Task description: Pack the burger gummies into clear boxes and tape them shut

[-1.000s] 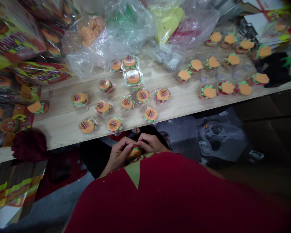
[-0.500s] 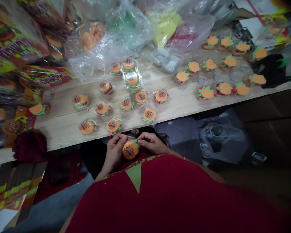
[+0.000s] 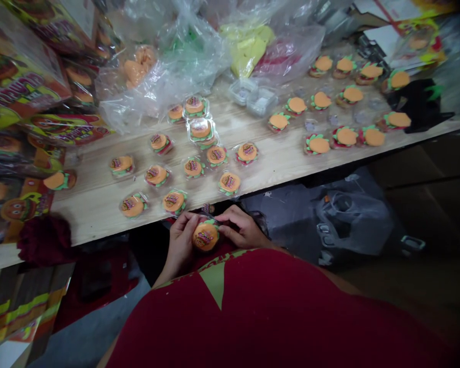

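Both my hands meet just below the front edge of the wooden table [image 3: 99, 204], close to my red shirt. My left hand [image 3: 181, 240] cups a round burger-shaped gummy [image 3: 205, 236], orange on top with a printed label and a green rim. My right hand [image 3: 240, 228] pinches the same gummy at its upper right edge, fingers closed. On the table right above lie several packed burger gummies in clear plastic cases [image 3: 229, 183], each with a label.
Further right sit several unpacked burger gummies [image 3: 318, 145] without labels and empty clear cases [image 3: 255, 97]. Clear plastic bags [image 3: 168, 61] with loose parts pile at the back. Printed cartons [image 3: 23, 87] stack at the left. A grey bag [image 3: 348, 217] lies below the table.
The gummy has turned from hidden between my fingers to face up with its label showing. My hands stay in the same spot; the camera has shifted slightly.
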The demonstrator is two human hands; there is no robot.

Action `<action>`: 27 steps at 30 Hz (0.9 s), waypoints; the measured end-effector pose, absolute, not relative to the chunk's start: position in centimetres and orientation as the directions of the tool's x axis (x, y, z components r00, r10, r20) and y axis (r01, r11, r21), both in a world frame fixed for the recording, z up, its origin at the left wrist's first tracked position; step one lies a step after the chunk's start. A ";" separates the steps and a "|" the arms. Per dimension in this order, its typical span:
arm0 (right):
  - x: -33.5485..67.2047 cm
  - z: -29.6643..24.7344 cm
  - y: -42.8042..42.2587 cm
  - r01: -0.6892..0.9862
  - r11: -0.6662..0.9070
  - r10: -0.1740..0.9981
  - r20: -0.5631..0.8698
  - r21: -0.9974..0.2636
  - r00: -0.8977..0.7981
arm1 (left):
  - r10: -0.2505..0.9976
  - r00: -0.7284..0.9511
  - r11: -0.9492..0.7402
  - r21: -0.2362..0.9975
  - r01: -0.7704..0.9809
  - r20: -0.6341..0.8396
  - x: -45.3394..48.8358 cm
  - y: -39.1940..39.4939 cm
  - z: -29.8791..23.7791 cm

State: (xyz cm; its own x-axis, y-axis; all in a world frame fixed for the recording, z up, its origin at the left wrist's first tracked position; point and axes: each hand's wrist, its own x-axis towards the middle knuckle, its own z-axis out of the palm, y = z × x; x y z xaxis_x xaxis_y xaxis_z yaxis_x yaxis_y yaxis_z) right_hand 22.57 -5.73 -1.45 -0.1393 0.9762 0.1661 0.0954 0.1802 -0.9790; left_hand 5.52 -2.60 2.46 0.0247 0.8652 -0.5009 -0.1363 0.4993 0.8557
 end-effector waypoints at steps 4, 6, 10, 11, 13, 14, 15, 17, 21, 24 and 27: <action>22.6 -1.6 -5.8 0.138 0.160 0.984 0.146 -0.978 -0.106 | 0.863 0.027 0.505 0.859 -0.090 -0.504 5.7 -2.9 2.6; 22.4 -1.8 -5.7 0.088 0.059 0.990 0.047 -0.994 -0.135 | 0.864 0.013 0.502 0.860 -0.095 -0.503 5.7 -2.8 2.6; 21.9 -2.0 -5.3 0.007 -0.113 0.976 -0.112 -0.994 -0.185 | 0.863 -0.018 0.500 0.857 -0.123 -0.505 5.7 -2.5 2.5; 21.9 -1.9 -5.2 -0.019 -0.137 0.976 -0.132 -0.990 -0.174 | 0.863 -0.021 0.498 0.858 -0.130 -0.504 5.7 -2.3 2.5; 21.9 -1.8 -5.1 -0.101 -0.178 0.972 -0.159 -0.979 -0.172 | 0.867 -0.032 0.489 0.861 -0.139 -0.498 5.8 -2.2 2.5; 21.9 -1.8 -5.1 -0.148 -0.202 0.966 -0.172 -0.968 -0.193 | 0.868 -0.047 0.484 0.864 -0.142 -0.494 5.8 -2.2 2.5; 22.0 -1.7 -5.2 -0.193 -0.229 0.957 -0.184 -0.954 -0.225 | 0.868 -0.066 0.479 0.865 -0.148 -0.491 5.8 -2.2 2.4; 22.1 -1.9 -5.5 -0.260 -0.282 0.937 -0.207 -0.924 -0.282 | 0.867 -0.101 0.469 0.867 -0.169 -0.488 6.0 -2.3 2.3; 21.8 -2.5 -5.9 -0.347 -0.341 0.930 -0.258 -0.874 -0.263 | 0.880 -0.139 0.430 0.886 -0.173 -0.454 6.3 -2.7 2.0; 21.6 -2.7 -5.8 -0.357 -0.324 0.942 -0.263 -0.876 -0.209 | 0.896 -0.177 0.384 0.911 -0.148 -0.406 6.6 -3.1 1.9; 21.8 -2.6 -5.6 -0.312 -0.268 0.960 -0.227 -0.911 -0.162 | 0.914 -0.207 0.329 0.936 -0.127 -0.349 6.9 -3.3 1.8</action>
State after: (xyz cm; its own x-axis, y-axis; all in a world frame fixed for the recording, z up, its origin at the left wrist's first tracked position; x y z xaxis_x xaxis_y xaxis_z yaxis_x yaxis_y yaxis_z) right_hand 21.75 -5.61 -2.60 -0.1621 0.9604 -0.2266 -0.3123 -0.2678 -0.9115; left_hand 6.89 -3.29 1.83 -0.2072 0.9139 -0.3490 -0.1267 0.3287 0.9359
